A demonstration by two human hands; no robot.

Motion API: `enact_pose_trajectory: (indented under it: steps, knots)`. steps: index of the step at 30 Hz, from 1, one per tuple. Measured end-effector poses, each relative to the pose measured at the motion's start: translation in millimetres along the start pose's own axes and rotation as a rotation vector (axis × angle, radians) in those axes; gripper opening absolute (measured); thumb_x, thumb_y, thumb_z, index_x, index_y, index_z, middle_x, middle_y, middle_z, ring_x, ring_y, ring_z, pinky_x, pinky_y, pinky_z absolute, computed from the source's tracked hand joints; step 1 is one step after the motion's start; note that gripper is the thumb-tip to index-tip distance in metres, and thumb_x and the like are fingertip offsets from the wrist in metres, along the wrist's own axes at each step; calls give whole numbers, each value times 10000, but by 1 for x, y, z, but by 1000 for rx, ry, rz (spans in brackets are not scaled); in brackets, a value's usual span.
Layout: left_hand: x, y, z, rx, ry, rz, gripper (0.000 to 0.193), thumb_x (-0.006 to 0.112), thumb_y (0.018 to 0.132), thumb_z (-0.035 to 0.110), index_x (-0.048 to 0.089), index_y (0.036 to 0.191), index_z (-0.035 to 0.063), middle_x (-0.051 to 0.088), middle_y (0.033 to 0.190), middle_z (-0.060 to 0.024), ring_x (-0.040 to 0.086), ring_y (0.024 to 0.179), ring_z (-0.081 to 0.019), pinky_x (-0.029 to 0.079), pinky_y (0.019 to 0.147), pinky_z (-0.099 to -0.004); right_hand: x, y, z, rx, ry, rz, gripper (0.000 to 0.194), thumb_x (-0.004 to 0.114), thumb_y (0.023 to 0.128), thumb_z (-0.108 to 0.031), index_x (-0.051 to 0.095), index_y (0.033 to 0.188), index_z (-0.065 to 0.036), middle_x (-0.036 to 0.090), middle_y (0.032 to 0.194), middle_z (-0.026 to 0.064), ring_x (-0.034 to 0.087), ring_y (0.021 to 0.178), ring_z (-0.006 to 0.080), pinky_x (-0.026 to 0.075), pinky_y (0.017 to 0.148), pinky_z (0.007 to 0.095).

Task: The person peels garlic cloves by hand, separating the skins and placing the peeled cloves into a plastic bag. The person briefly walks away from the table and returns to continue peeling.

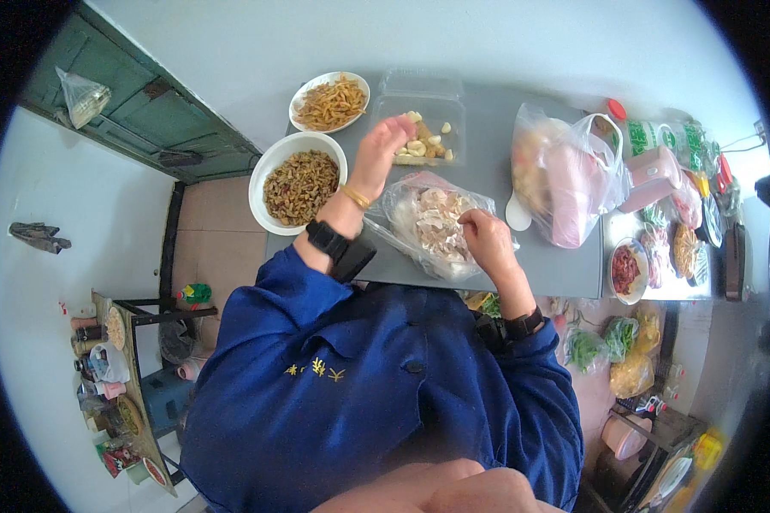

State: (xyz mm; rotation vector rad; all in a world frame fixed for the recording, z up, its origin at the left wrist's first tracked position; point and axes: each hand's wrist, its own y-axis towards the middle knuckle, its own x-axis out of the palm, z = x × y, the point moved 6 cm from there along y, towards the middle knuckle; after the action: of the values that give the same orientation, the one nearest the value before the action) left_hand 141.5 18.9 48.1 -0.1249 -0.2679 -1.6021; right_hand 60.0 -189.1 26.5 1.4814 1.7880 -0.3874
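Observation:
My left hand [382, 151] is at the left side of a clear plastic container [452, 106], its fingers over the edge. Peeled garlic cloves [417, 147] and some brownish pieces, perhaps ginger, lie inside. The left fingertips are blurred, and what they hold is hidden. Below the container, a clear plastic bag [401, 221] lies spread open with papery garlic skins [439, 224] heaped in it. At the heap's right side, my right hand [491, 243] has thumb and forefinger brought together, touching or just above the skins. Whether a piece sits between them is unclear.
Left on the grey table [552, 272] are a white bowl of chopped brown food [298, 186] and a plate of fried strips [330, 106]. To the right stand a stuffed plastic bag [564, 179], a white spoon [518, 213], a pink container [654, 176] and a bowl of raw meat [627, 272].

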Motion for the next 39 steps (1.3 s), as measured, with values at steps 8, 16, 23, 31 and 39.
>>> enact_pose_trajectory:
  steps: [8,16,23,31,39]
  knots:
    - [31,-102,-9,483,1292,-598,254,660,734,160,571,956,74,599,908,-74,563,937,-209,400,905,-392,21,7,-27,-290,-130,-58,363,657,691,-125,596,1049,-129,545,1128,92,483,1100,313,428,891,400]
    - [28,-122,-13,648,1402,-615,96,623,629,97,593,717,120,523,755,-43,551,851,-215,391,940,-416,56,-6,-3,-274,-214,-478,294,648,670,-95,633,962,-125,542,1075,97,502,1056,295,449,858,386]
    - [49,-143,28,874,1214,-766,68,585,631,137,553,588,96,532,740,-36,548,810,-197,411,923,-395,24,2,20,-212,-325,-246,173,543,717,-15,619,856,-84,550,1019,90,525,990,309,468,809,379]
    - [59,-159,22,746,1280,-975,33,570,646,130,569,671,109,538,667,-13,568,810,-197,414,920,-403,24,5,1,-242,-258,-313,258,573,731,-38,619,974,-111,550,1061,81,526,1024,294,474,804,378]
    - [67,-150,19,573,1242,-954,138,592,647,135,596,778,90,555,706,-31,561,764,-212,425,895,-364,-17,4,11,-59,-120,-252,288,594,738,-53,612,1024,-88,621,994,126,593,909,319,482,787,385]
